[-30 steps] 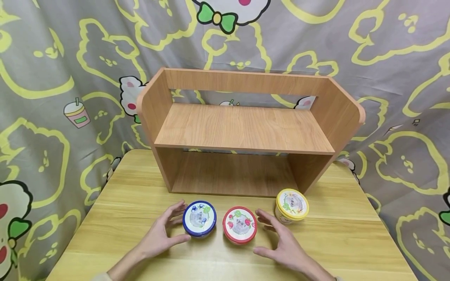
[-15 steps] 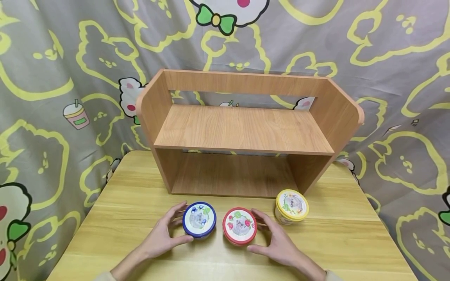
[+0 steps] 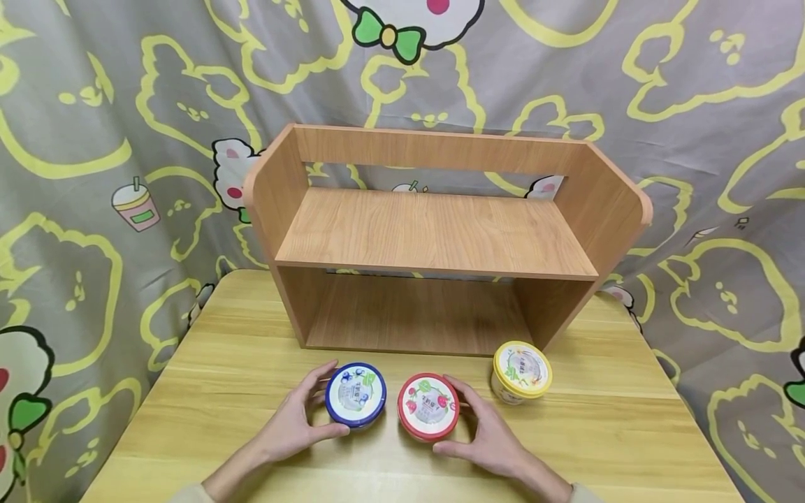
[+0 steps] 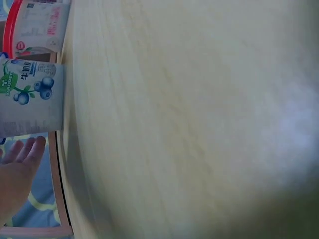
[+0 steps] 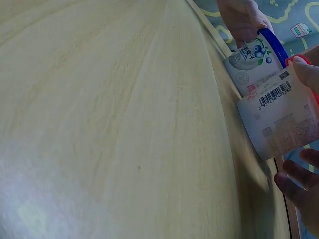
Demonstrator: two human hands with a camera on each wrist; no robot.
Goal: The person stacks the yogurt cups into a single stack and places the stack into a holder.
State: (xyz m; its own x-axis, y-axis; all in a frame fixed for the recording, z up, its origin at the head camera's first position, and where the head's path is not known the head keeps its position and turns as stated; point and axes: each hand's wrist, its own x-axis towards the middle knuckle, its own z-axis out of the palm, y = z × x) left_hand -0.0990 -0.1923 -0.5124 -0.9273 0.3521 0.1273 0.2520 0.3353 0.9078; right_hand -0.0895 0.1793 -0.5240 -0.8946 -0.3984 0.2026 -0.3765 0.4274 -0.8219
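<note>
Both hands have drawn inward since a second ago: the right hand toward the red-lidded tub, the left hand bringing its thumb to the rim of the blue-lidded tub. Behind hangs a grey curtain with yellow animal outlines; before it, a wooden table bears a two-tier shelf. Each hand's fingers are spread beside its tub; whether the left ones touch, I cannot tell. Both tubs stand in front of the shelf, a yellow-lidded tub near its right end. Dark Chinese characters on the lids are too soft to read surely. Only the wrist views show side labels: printed blueberries, and a barcode with blurred digits on the red-lidded tub.
</note>
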